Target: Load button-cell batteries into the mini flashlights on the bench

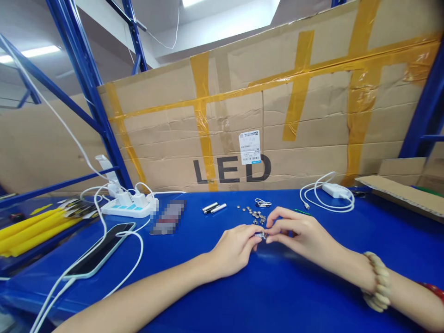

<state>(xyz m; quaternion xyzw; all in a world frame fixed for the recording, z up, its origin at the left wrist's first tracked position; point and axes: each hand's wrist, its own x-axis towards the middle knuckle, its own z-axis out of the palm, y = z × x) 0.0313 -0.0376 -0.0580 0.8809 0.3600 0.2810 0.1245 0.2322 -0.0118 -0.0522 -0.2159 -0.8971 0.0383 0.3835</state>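
Observation:
My left hand [235, 249] and my right hand [301, 235] meet at the middle of the blue table [263, 296], fingertips pinched together on one small metal part [260, 235]. Just beyond the fingers lies a scatter of several small round metal pieces [254, 213]. Two short metal cylinders [214, 207] lie to the left of that scatter. A small wire clip [263, 202] rests behind it. My right wrist wears a pale bead bracelet [378, 281].
A phone [100, 249] on a white cable lies at the left, near a white power strip [127, 207] with plugs. A white charger with coiled cable [333, 190] sits at the right rear. Taped cardboard marked LED [243, 115] walls the back. Yellow sticks [31, 231] lie far left.

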